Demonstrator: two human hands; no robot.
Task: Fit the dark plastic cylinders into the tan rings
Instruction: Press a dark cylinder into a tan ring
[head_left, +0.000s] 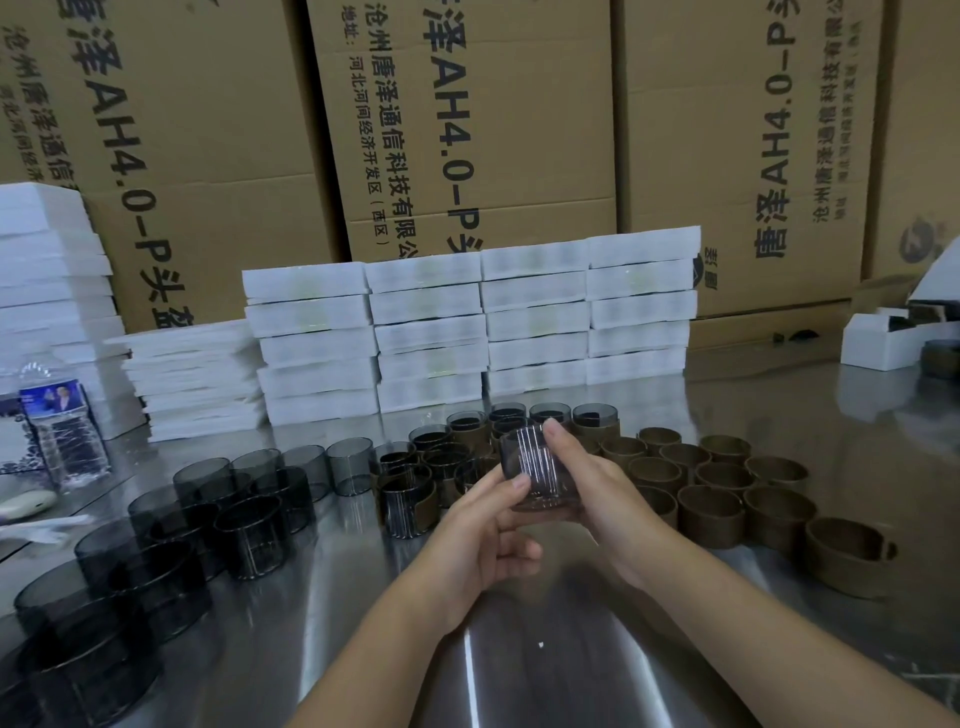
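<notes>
Fingers (521, 482) of both hands grip one smoky, ribbed, see-through plastic cylinder (535, 470).

"AH4.0-P" on cardboard boxes (457, 130)

Bare steel table (519, 665) lies open between dark cylinders (171, 540) left and tan rings (727, 493) right.

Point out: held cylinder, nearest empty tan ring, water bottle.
held cylinder (537, 470), head view, ribbed side wall.
nearest empty tan ring (847, 558), head view, outer wall.
water bottle (62, 426), head view, label and body.
</notes>
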